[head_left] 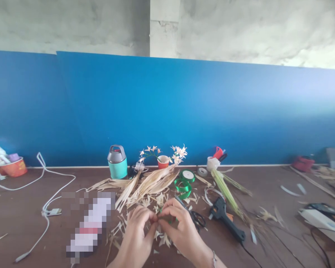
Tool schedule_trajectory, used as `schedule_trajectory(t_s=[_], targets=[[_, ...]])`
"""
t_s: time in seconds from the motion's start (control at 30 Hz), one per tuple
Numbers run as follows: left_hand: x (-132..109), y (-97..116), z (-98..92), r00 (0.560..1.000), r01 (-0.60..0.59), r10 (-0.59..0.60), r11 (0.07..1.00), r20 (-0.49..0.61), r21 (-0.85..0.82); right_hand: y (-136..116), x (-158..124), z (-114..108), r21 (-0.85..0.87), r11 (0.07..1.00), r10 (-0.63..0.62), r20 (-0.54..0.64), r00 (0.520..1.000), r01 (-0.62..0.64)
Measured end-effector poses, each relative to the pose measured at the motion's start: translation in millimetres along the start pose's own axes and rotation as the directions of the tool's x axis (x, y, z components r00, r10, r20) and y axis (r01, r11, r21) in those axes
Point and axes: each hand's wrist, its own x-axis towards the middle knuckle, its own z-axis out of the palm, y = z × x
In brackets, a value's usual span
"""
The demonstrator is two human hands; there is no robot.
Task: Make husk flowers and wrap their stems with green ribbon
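My left hand and my right hand meet fingertip to fingertip low in the middle of the view. The fingers of both are pinched together around something too small to make out. Pale husk flower pieces and scraps lie beneath and around them. Just beyond the fingers spreads a pile of dried husks, with a roll of green ribbon at its right. Black-handled scissors rest beside my right hand. Behind the husks, an orange cup stands between stems of small pale flowers.
A black glue gun lies right of the scissors. At the back stand a teal container and a white cup with tools. White cables cross the brown table's left side; green stalks lie toward the right.
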Motion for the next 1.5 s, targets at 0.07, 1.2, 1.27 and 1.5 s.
schedule_trajectory(t_s=[0.07, 1.2, 1.27, 1.5], targets=[[-1, -1, 0.5, 1.0, -0.016, 0.017, 1.0, -0.006, 0.024, 1, -1, 1, -0.017, 1.0, -0.01, -0.012, 1.0, 0.01], [0, 0, 3.2, 0.833, -0.407, 0.552, 0.669, -0.049, 0.622, 15, -7, 10, 0.161, 0.975, 0.17, -0.118, 0.978, -0.15], [-1, -1, 5.9, 0.819, -0.435, 0.573, 0.65, -0.026, 0.622, 13, -5, 11, 0.237, 0.936, 0.276, -0.035, 0.961, -0.26], [-2, -5, 11.3, 0.789, -0.503, 0.611, 0.585, 0.063, 0.637, 24, -2, 18, 0.297, 0.87, 0.401, 0.037, 0.915, -0.393]])
